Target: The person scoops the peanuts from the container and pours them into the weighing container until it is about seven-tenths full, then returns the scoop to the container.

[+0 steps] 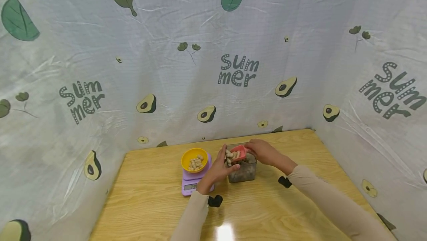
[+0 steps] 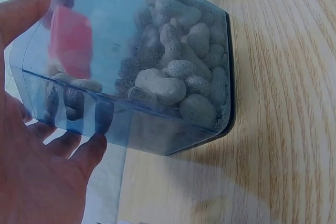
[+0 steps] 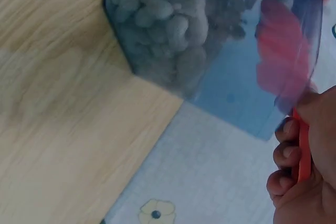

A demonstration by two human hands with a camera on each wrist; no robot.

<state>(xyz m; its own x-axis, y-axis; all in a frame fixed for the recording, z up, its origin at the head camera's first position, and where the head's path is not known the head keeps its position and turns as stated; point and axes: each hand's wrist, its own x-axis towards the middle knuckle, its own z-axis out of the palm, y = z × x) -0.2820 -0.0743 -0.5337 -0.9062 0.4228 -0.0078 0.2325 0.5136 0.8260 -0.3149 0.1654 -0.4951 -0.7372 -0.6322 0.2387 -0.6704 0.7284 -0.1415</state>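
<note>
Container (image 1: 242,174), bowl (image 1: 188,157) on scale (image 1: 192,177), left hand (image 1: 218,169) between

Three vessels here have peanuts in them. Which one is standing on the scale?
The yellow bowl. It alone rests on the purple scale; the clear box stands directly on the table, and the red scoop is inside that box.

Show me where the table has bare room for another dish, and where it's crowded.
Bare table runs from the purple scale to the left edge, between left sleeve and right sleeve before the peanut container, and from the right sleeve to the right edge. Crowded: the gap between scale and container, where the left grip is.
</note>
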